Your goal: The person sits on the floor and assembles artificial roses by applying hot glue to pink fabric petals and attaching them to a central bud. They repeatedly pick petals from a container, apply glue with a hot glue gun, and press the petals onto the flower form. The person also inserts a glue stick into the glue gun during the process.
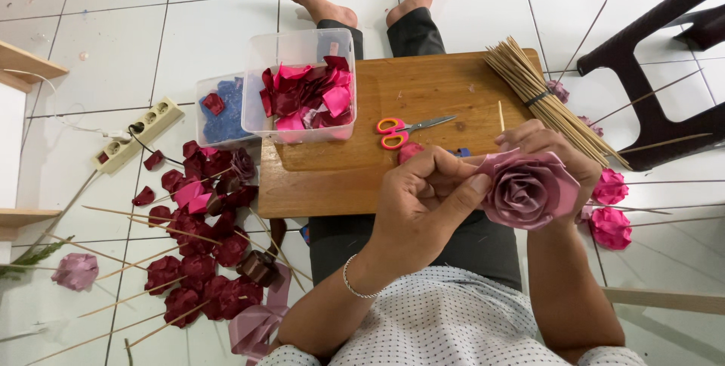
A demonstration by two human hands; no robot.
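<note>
Ribbon rose [526, 188] at 4 o'clock of frame, held over the wooden board [362, 109]. Right hand [547, 147] cups it from behind, closed on it; left hand [423, 203] pinches its outer petal at 9 o'clock. Scissors [404, 130] lie at 11 o'clock of rose. Risk: loose pinch lets the petal unwind

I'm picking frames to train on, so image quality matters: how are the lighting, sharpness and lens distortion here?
Head view: even, soft daylight with faint shadows; mild sheen on the white floor tiles, no harsh glare. The mauve ribbon rose between left hand and right hand is sharp, without motion blur. The wide lens bows tile lines and the wooden board near the edges.
</note>
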